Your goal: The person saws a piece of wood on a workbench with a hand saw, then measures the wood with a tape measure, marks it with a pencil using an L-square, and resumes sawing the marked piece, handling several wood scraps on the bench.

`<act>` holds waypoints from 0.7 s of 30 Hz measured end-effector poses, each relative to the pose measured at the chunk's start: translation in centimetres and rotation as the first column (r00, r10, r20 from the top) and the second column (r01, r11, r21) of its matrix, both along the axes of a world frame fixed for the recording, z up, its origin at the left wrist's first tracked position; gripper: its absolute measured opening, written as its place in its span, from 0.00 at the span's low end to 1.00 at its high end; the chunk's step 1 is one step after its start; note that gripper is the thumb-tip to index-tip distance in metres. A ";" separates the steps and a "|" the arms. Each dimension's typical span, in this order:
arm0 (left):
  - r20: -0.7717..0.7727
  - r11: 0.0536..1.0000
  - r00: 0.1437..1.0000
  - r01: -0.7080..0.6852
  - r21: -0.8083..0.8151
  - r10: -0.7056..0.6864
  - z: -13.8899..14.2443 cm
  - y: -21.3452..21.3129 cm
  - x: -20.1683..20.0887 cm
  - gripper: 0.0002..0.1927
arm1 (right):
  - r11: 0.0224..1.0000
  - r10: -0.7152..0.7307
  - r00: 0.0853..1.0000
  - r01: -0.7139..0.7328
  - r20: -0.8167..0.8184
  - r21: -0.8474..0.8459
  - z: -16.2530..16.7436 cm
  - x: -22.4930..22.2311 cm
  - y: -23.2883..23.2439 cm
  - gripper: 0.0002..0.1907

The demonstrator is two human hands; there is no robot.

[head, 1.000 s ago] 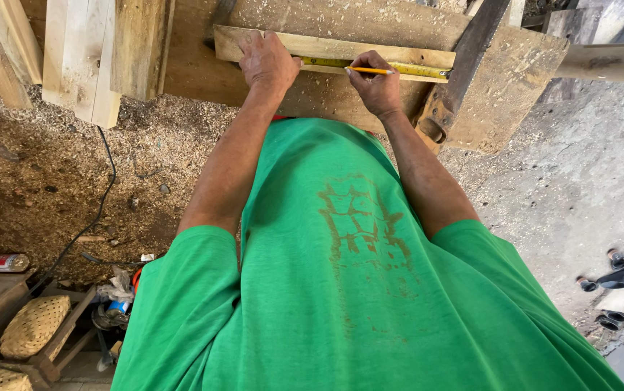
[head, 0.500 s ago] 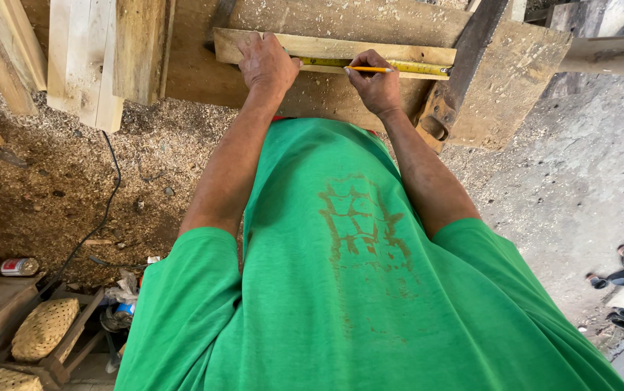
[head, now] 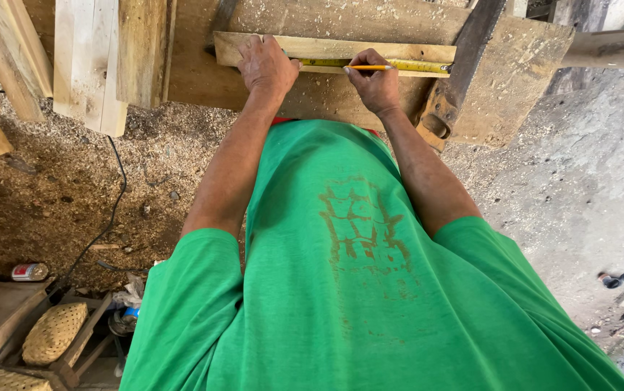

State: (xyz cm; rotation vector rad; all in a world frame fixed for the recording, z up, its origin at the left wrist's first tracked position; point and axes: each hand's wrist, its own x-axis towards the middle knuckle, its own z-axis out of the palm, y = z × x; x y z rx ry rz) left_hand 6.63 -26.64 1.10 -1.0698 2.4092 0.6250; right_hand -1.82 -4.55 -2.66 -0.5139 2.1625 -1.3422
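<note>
Right hand (head: 375,85) gripping yellow pencil (head: 370,68), pale wood strip (head: 333,49) (long, thin)

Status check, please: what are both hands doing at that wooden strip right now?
Left hand flat on wooden strip, pinning it. Right hand holds yellow pencil beside yellow tape measure lying along the strip. Nothing in the way.

Person wearing bright green short-sleeved T-shirt (head: 355,289); faded brownish grid-like print showing mid-front. Sleeves ending above elbows, forearms bare. Red strip of clothing peeking out at shirt's far edge. Left hand (head: 267,66), right hand (head: 375,85) ungloved.
</note>
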 end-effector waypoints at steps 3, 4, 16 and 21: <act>-0.002 0.999 0.999 0.037 -0.034 -0.037 -0.2 0.0 0.0 0.37 | 1.000 0.004 1.000 -0.004 -0.005 0.005 -0.2 -0.2 0.1 0.08; -0.004 0.997 0.998 0.056 -0.053 -0.056 -0.3 0.0 0.0 0.37 | 1.000 -0.012 1.000 0.012 0.005 0.004 -0.3 -0.3 0.2 0.08; -0.234 0.969 0.952 -0.150 0.197 0.195 -0.2 -1.1 0.4 0.33 | 0.930 -0.234 0.970 0.242 0.060 -0.277 1.3 -2.9 2.3 0.10; -0.259 0.975 0.950 -0.133 0.179 0.177 -0.5 -1.0 1.5 0.31 | 0.936 -0.205 0.978 0.204 -0.026 0.288 1.2 -0.8 0.4 0.11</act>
